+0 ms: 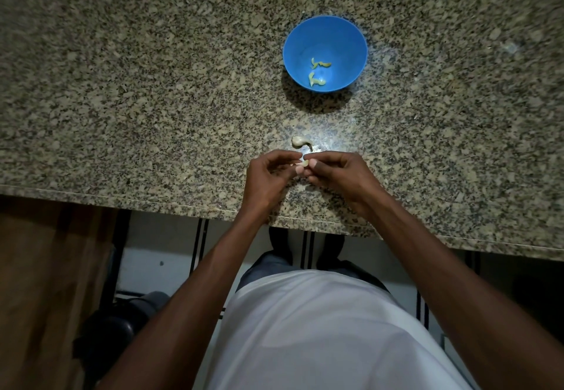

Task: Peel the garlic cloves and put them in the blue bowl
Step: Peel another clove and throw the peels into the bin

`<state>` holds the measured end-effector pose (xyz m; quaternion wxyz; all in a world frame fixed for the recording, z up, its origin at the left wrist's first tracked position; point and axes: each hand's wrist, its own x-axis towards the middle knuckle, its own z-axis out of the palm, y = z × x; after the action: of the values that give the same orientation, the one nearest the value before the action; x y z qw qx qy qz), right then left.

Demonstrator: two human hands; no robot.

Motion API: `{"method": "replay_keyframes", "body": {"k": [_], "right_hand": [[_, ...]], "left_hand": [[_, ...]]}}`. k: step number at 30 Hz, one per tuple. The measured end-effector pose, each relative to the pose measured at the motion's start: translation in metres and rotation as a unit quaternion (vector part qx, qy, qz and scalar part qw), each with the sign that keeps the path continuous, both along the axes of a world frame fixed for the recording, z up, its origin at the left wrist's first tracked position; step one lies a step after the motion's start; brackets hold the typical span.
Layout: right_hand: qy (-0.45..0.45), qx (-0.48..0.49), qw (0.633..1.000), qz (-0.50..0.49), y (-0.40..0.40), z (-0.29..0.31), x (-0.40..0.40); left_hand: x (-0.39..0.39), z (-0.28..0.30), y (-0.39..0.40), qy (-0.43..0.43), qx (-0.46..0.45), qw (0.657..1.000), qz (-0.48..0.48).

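A blue bowl (325, 35) stands on the granite counter beyond my hands, with pale peeled garlic pieces (317, 79) lying in its bottom. My left hand (268, 176) and my right hand (335, 172) meet just above the counter near its front edge. Between their fingertips they pinch one pale garlic clove (303, 163), mostly hidden by the fingers. Another garlic clove (299, 141), still in its skin, lies on the counter just past my fingers, between them and the bowl.
The speckled granite counter (152, 84) stretches wide to both sides, its front edge running just below my wrists. Below the edge I see my white shirt, a tiled floor and a brown cabinet at the left.
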<state>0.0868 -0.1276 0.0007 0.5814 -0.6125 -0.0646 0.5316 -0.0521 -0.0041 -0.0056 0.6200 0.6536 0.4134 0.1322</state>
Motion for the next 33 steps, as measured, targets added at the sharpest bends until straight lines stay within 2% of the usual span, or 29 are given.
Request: {"method": "replay_keyframes", "body": {"k": [3,9,16,21,29,33], "right_hand": [[0.002,0.002,1.0,-0.02,0.001,-0.002,-0.003],[-0.056,0.007,0.998,-0.018,0.001,-0.003,-0.007],[-0.086,0.013,0.996,-0.033,0.004,-0.005,-0.013],[-0.093,0.028,0.994,-0.05,0.004,-0.006,-0.015],[-0.118,0.036,0.992,-0.018,0.005,-0.005,-0.013],[-0.137,0.017,0.99,0.003,0.005,-0.005,-0.009]], "left_hand": [[-0.001,0.0,0.001,0.013,0.026,0.999,-0.015],[-0.001,0.001,-0.001,0.021,0.099,0.994,-0.026],[0.0,0.007,-0.004,-0.005,0.041,0.999,0.005],[-0.004,0.007,0.0,-0.02,-0.02,1.0,-0.006],[-0.004,0.009,0.0,0.0,-0.001,1.0,-0.029],[-0.003,0.007,0.002,0.021,0.044,0.997,-0.064]]}}
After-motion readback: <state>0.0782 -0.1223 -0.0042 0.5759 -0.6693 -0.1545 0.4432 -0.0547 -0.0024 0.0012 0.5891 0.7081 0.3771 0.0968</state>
